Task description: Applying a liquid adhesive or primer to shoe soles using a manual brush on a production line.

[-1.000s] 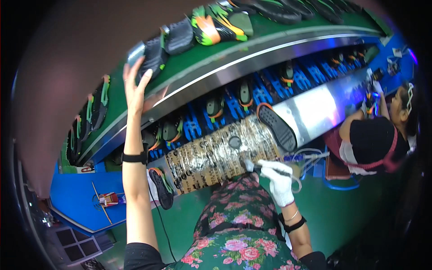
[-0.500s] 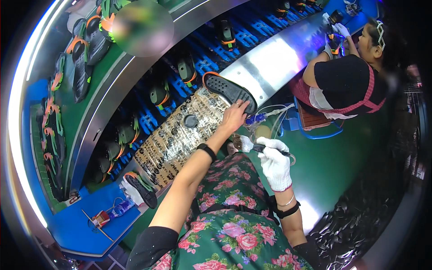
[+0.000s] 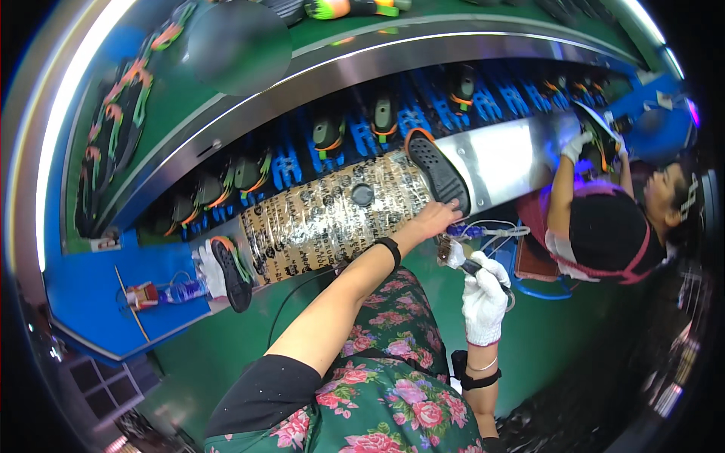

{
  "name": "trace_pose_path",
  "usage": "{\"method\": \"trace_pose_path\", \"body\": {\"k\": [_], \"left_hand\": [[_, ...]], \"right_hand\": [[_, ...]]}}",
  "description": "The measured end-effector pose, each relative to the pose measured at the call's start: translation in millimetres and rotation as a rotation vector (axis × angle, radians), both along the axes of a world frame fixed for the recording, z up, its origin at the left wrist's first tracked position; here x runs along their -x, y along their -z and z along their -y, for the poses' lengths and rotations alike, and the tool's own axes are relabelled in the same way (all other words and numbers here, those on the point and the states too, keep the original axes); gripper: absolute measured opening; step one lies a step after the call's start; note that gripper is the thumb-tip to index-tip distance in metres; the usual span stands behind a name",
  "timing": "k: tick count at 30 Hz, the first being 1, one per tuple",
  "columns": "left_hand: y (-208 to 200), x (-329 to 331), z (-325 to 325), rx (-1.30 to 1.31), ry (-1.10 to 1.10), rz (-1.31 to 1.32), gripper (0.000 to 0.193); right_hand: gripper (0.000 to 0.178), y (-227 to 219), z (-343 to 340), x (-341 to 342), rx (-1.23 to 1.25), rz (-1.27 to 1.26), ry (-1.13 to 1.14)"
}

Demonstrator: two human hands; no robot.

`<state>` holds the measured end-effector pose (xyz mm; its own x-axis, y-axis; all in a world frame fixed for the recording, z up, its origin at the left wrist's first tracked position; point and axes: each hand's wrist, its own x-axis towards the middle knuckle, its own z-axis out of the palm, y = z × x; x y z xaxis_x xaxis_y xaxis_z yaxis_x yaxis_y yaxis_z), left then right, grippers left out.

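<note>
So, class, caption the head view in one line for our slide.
A bare left hand touches a black shoe sole while the white-gloved right hand holds a brush-like tool.

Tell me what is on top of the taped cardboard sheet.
A round dark disc and, overlapping the right end of the cardboard sheet, a black sole with the left hand touching it. The surface beneath the disc and sole is hidden.

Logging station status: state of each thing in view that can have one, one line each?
Left hand: bare, at the centre sole's near end
Right hand: gloved, closed around the brush
Brush: held, bristles pointing left
Centre sole: lying, holed face up
Cardboard: covered in shiny clear wrap
Left light strip: lit
</note>
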<state>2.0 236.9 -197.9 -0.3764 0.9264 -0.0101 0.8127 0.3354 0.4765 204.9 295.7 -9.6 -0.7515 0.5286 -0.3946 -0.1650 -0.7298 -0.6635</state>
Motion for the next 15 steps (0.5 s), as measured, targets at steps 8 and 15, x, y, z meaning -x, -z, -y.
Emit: {"method": "trace_pose_path", "body": {"k": [8,15], "left_hand": [[-85.9,3.8,70.5,-0.903,-0.613,0.576,0.033],[-178.0,-23.8,219.9,-1.057,-0.775,0.047,0.048]], "right_hand": [[0.028,-9.8,-6.4,13.4,-0.04,-0.204,-0.144],[0.033,-41.6,19.7,45.8,0.048,-0.345,-0.267]]}}
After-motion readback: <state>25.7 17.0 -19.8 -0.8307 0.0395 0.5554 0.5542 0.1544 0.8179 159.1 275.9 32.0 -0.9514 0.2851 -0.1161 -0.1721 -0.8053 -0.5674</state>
